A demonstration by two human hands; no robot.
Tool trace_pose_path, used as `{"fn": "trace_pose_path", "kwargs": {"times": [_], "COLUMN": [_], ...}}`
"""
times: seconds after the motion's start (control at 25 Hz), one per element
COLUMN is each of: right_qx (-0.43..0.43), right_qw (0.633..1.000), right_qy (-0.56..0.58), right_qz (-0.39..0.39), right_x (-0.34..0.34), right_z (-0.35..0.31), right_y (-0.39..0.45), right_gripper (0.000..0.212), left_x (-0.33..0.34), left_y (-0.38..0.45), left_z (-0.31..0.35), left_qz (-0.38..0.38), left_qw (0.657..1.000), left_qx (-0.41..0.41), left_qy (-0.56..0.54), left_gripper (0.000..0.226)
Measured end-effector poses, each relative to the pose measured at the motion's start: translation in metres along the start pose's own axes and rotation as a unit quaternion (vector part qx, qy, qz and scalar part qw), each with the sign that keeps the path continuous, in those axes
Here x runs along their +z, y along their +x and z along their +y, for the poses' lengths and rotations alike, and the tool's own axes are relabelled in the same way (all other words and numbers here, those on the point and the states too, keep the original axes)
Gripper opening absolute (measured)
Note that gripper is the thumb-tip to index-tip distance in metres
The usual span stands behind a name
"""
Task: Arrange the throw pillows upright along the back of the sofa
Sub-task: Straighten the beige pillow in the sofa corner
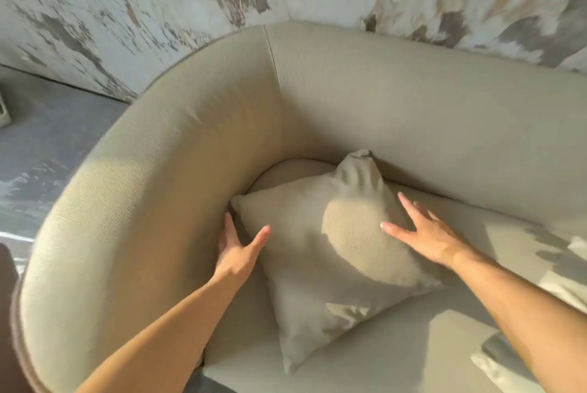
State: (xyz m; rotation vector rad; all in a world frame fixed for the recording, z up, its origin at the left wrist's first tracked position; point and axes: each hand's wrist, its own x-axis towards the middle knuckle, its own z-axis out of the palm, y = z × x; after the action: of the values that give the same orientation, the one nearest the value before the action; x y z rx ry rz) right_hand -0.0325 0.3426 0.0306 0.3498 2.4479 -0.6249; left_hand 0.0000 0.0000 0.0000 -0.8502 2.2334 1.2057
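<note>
Beige throw pillow (pixel 320 253) leans in the sofa (pixel 413 126) corner, tilted on one point; left hand (pixel 236 253) and right hand (pixel 422 234) both open, flat against it—best press evenly, square base, seat against backrest.

The beige square fabric pillow (pixel 320 253) fills the corner; the curved beige sofa arm (pixel 152 202) blocks nine o'clock, open seat (pixel 397 351) at five.

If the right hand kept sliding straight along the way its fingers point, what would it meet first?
Probably the pillow's raised top corner, then the sofa backrest; the right hand already rests open on the pillow, though depth is unclear.
</note>
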Motion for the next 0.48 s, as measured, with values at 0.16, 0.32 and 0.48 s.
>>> {"fn": "trace_pose_path", "kwargs": {"times": [0.16, 0.32, 0.48], "right_qx": [0.036, 0.049, 0.068], "right_qw": [0.988, 0.973, 0.950], "right_qy": [0.128, 0.219, 0.282], "right_qz": [-0.083, -0.056, -0.111], "right_x": [0.026, 0.035, 0.036], "right_z": [0.005, 0.017, 0.021], "right_y": [0.046, 0.078, 0.098], "right_gripper": [0.096, 0.101, 0.149], "left_x": [0.040, 0.055, 0.052], "left_y": [0.045, 0.055, 0.067], "left_z": [-0.009, -0.016, -0.012], "left_qz": [-0.041, -0.057, -0.092], "left_qw": [0.993, 0.983, 0.970], "left_qx": [-0.061, -0.069, -0.104], "left_qy": [-0.096, -0.161, -0.198], "left_gripper": [0.124, 0.112, 0.105]}}
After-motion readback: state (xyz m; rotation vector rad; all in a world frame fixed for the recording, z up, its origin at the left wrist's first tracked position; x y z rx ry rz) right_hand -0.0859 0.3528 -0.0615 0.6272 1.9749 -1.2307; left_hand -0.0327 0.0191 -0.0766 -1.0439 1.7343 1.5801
